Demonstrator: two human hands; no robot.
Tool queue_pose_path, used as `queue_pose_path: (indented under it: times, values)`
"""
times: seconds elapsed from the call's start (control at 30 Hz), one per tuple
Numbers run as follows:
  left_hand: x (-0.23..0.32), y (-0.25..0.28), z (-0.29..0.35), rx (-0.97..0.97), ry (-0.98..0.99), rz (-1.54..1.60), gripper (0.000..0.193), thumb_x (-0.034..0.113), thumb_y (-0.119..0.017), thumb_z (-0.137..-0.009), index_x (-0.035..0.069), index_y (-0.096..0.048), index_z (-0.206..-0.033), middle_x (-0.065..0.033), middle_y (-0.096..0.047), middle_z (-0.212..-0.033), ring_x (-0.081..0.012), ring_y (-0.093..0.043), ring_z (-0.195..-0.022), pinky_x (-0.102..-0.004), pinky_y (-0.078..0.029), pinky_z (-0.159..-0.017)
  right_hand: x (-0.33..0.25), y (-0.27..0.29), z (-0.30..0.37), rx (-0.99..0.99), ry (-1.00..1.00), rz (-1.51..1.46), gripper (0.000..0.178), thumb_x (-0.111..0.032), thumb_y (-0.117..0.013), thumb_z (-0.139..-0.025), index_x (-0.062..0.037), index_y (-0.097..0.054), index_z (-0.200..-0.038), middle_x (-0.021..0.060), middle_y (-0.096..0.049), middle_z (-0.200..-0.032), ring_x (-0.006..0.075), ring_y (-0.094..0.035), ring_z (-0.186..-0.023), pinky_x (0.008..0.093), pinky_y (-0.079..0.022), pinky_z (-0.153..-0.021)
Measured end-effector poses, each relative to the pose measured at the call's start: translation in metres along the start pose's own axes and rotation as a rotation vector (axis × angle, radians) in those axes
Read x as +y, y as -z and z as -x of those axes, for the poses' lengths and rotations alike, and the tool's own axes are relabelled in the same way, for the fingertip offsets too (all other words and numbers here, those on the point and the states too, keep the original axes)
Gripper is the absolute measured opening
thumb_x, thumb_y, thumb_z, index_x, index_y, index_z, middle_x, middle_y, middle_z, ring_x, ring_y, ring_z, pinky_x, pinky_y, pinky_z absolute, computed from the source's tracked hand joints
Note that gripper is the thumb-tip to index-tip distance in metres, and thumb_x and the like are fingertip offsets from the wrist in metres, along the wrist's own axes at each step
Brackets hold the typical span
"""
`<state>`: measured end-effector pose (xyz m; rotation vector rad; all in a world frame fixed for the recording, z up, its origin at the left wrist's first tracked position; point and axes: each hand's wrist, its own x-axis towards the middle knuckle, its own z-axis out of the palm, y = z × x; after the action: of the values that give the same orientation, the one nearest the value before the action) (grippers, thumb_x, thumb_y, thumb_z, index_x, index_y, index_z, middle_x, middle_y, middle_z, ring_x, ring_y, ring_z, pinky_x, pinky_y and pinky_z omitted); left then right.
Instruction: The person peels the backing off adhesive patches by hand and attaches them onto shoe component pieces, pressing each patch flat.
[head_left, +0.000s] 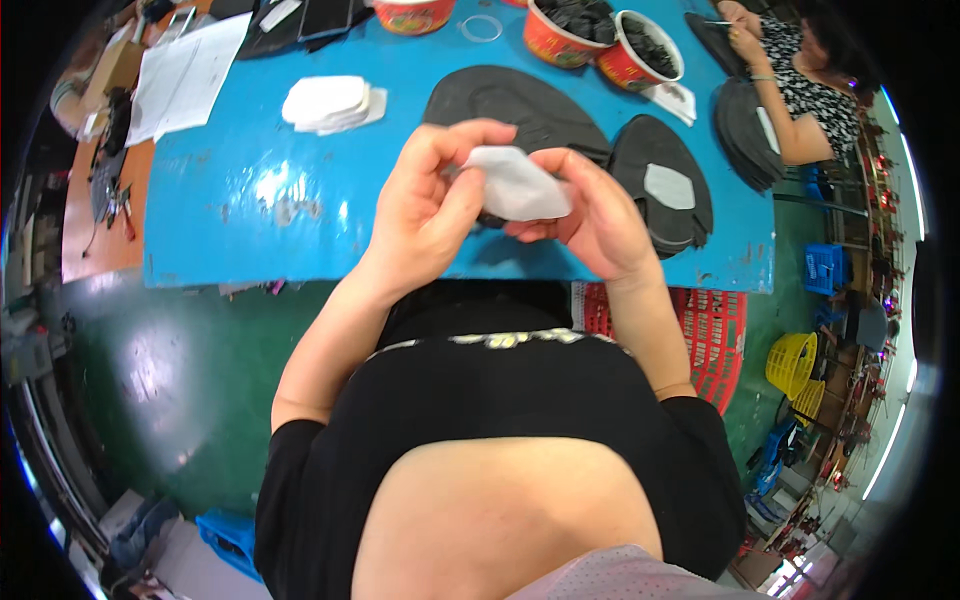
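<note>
The blue worktop [250, 200] fills the upper half of the view, its paint scuffed and shiny near the front edge. On it, toward the far edge, lies a big stack of black sole-shaped pieces [510, 100], and near the right front corner a second black stack [690, 215] with a pale grey patch [668, 186] stuck on its top piece. Sheets of white paper [185, 75] hang over the far left corner. Left of the middle sits a small pile of white patches [328, 103]. Along the far edge stand two red bowls [600, 45] filled with small dark parts, a third red bowl [412, 14] beside them, and a clear ring [481, 28] between. At the far right corner another person [805, 85] works on black pieces of their own. Under the right front edge shows a red crate [715, 335], and further right a yellow basket [790, 362] stands on the green floor.

Above the front edge of the worktop, about its middle, the person holds a white patch [515, 185] up between both hands. The left hand [435, 205] has its grip closed on the patch's left end, thumb and fingertips pinched together. The right hand [590, 215] supports the patch from below and behind, its grip curled loosely closed round the right end, fingers touching the material. A dark piece shows just beneath the patch, mostly hidden by the hands.
</note>
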<state>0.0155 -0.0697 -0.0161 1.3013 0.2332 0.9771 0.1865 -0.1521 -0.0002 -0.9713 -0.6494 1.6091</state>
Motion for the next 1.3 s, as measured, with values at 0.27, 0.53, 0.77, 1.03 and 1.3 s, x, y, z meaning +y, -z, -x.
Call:
queue_pose_path:
  times: [0.27,0.53,0.77,1.03,1.3]
  values:
    - [-0.003,0.013,0.009,-0.012,0.065,-0.045,0.011,-0.005,-0.039,-0.087,0.004,-0.038,-0.095,-0.0177,-0.046,-0.122,-0.0121,-0.053,-0.095,-0.0248,-0.045,-0.079,0.008,0.005,0.0,0.197,0.241,-0.03,0.018,-0.005,-0.061,-0.082,-0.0051,-0.053,-0.098,0.005,-0.061,-0.089,0.012,-0.058,-0.079,0.0266,-0.049,-0.067]
    - [-0.005,0.012,0.011,0.005,0.062,-0.083,0.014,-0.006,-0.041,-0.085,0.003,-0.038,-0.094,-0.014,-0.046,-0.12,-0.0082,-0.048,-0.089,-0.0233,-0.043,-0.074,0.01,0.005,0.002,0.265,0.353,0.206,0.02,-0.001,-0.062,-0.079,-0.0023,-0.052,-0.096,0.0047,-0.06,-0.088,0.0083,-0.057,-0.074,0.0214,-0.047,-0.065]
    - [-0.014,0.001,0.011,0.335,-0.023,-0.346,0.028,-0.003,-0.058,-0.078,0.003,-0.043,-0.101,-0.0128,-0.049,-0.114,-0.0138,-0.052,-0.083,-0.0258,-0.045,-0.07,0.01,-0.004,-0.004,0.305,0.443,0.275,0.019,-0.002,-0.06,-0.082,-0.0029,-0.046,-0.094,0.0028,-0.056,-0.085,0.0056,-0.052,-0.076,0.0198,-0.045,-0.068]
    - [-0.014,-0.018,0.001,0.101,-0.37,-0.797,0.03,0.004,-0.075,-0.066,0.002,-0.061,-0.093,-0.011,-0.06,-0.091,-0.0228,-0.059,-0.082,-0.0292,-0.048,-0.069,0.011,-0.021,-0.007,0.198,0.531,0.185,0.019,-0.002,-0.06,-0.084,-0.0027,-0.044,-0.095,0.0049,-0.057,-0.087,0.0084,-0.055,-0.079,0.0215,-0.047,-0.071]
    - [-0.015,-0.021,0.006,0.129,-0.279,-0.612,0.02,0.004,-0.07,-0.072,0.002,-0.064,-0.091,-0.0096,-0.062,-0.088,-0.0201,-0.06,-0.079,-0.0271,-0.049,-0.067,0.017,-0.013,-0.005,0.173,0.417,-0.057,0.015,-0.004,-0.06,-0.084,-0.0032,-0.046,-0.092,0.0077,-0.061,-0.087,0.0119,-0.06,-0.079,0.0241,-0.051,-0.072]
